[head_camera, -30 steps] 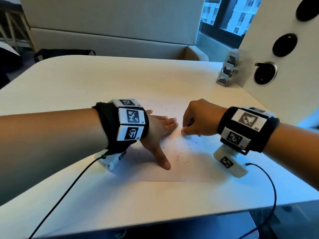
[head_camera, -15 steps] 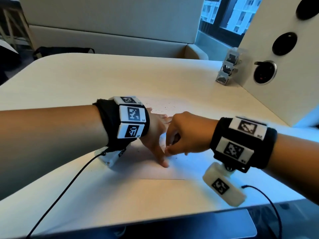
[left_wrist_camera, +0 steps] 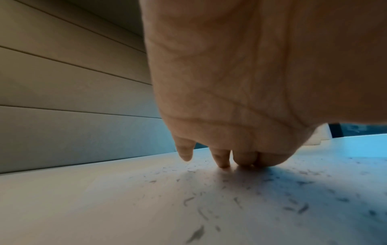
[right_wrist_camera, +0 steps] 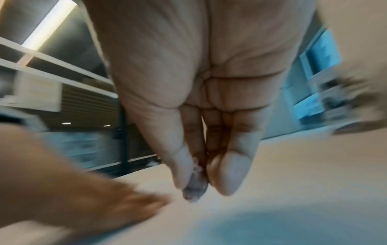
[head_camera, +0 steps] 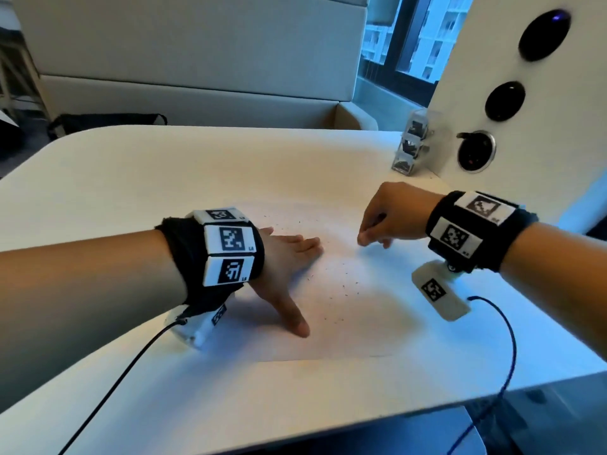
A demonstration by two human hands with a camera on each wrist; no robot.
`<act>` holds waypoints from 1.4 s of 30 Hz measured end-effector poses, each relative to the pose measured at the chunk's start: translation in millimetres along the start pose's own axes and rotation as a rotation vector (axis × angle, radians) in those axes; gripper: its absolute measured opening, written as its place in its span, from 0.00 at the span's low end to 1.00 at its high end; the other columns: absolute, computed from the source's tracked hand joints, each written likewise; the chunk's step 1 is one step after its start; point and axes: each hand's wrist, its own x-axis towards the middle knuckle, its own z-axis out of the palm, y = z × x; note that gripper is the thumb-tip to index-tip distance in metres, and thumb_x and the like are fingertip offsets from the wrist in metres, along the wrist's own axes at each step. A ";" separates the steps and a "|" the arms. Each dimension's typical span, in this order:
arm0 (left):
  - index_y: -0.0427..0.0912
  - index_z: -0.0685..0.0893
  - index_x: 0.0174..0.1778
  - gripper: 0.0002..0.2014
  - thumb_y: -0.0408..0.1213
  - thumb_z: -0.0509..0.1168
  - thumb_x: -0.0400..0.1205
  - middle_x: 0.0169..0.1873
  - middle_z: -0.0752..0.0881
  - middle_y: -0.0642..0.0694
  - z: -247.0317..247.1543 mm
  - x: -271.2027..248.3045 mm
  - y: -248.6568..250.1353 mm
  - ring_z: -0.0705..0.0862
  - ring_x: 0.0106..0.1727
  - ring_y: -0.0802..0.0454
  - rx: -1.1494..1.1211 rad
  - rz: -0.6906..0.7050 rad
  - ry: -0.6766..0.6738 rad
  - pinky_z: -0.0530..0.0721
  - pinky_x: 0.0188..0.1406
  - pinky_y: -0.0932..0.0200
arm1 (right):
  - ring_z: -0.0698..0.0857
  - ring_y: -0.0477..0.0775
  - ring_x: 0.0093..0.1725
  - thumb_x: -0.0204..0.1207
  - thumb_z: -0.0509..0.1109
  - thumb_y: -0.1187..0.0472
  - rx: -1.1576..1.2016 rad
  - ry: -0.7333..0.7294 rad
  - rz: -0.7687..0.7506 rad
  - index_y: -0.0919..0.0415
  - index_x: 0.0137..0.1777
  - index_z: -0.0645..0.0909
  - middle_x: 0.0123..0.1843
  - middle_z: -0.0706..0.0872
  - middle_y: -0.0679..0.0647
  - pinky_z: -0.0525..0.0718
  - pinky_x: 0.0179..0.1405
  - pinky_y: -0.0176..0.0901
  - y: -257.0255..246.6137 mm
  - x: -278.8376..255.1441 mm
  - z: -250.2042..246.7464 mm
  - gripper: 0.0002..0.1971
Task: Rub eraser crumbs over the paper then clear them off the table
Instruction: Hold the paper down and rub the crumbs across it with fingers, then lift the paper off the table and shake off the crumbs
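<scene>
White desk with a cushioned bench behind; a sheet of paper lies flat on it. Fingers of the right hand are pinched together on a small grey lump, held over the paper's far right part. Fingers of the left hand are laid straight and pressed on the paper, thumb spread apart. Dark crumbs are scattered over the sheet between and around both hands. Small clear boxes are stacked at the desk's far right edge.
</scene>
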 end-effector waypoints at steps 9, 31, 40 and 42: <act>0.50 0.28 0.82 0.66 0.76 0.65 0.65 0.82 0.29 0.58 -1.7 1.9 -0.6 0.34 0.83 0.60 -0.010 0.012 -0.030 0.36 0.82 0.45 | 0.91 0.55 0.52 0.75 0.77 0.55 -0.288 0.154 0.254 0.64 0.50 0.92 0.48 0.94 0.56 0.86 0.55 0.42 60.7 28.1 -15.4 0.12; 0.40 0.87 0.59 0.16 0.46 0.70 0.81 0.59 0.87 0.46 -12.3 0.8 -105.5 0.83 0.57 0.49 -0.367 -0.336 0.463 0.80 0.55 0.57 | 0.62 0.44 0.84 0.74 0.74 0.41 -0.260 -0.301 -0.101 0.34 0.83 0.63 0.85 0.59 0.32 0.60 0.83 0.46 -33.6 -66.9 28.0 0.38; 0.38 0.68 0.79 0.37 0.52 0.71 0.79 0.75 0.73 0.44 -7.9 35.4 -124.4 0.73 0.73 0.44 -0.385 -0.404 0.331 0.71 0.69 0.54 | 0.69 0.44 0.80 0.72 0.78 0.44 -0.217 -0.251 -0.083 0.34 0.81 0.67 0.83 0.66 0.32 0.67 0.79 0.41 -35.1 -65.2 32.0 0.37; 0.39 0.70 0.78 0.36 0.49 0.73 0.77 0.74 0.74 0.44 -10.9 41.9 -127.3 0.75 0.72 0.44 -0.420 -0.400 0.306 0.73 0.69 0.55 | 0.69 0.45 0.80 0.71 0.78 0.45 -0.224 -0.253 -0.080 0.35 0.80 0.69 0.83 0.67 0.34 0.66 0.77 0.41 -36.2 -64.3 30.6 0.37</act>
